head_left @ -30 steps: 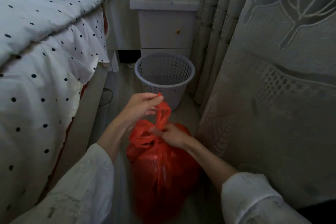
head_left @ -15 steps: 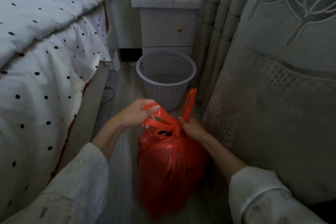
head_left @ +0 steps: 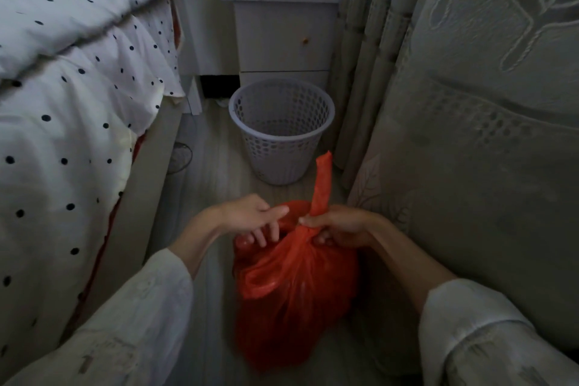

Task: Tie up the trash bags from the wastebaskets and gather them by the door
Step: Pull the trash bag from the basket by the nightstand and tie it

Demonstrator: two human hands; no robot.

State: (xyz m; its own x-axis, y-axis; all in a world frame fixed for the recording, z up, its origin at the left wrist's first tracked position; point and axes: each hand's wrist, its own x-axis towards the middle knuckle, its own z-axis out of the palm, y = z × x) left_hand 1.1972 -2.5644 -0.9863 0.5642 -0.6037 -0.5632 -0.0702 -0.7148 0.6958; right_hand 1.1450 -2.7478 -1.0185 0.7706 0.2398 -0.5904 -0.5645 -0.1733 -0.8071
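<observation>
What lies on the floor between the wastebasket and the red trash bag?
Head view: only bare pale floor lies between the wastebasket and the red trash bag. One bag strip, gripped by the right hand, rises over that gap.

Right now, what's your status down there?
Right hand grips red bag neck, handle upright. Left hand fingers in the knot. Wastebasket behind stands unlined. Nothing blocking.

Dim room, no direct lamp. Your light filters weakly through the curtain (head_left: 488, 78) at right; the nightstand (head_left: 283, 31) top, far, reads palest. Near floor and your sleeves sink into shadow. The red bag (head_left: 294, 294) is the only strong colour, its lower half smeared by motion blur. Wide-angle bend bows the bed (head_left: 62, 97) edge at left. Fine grain throughout; no glare.
</observation>
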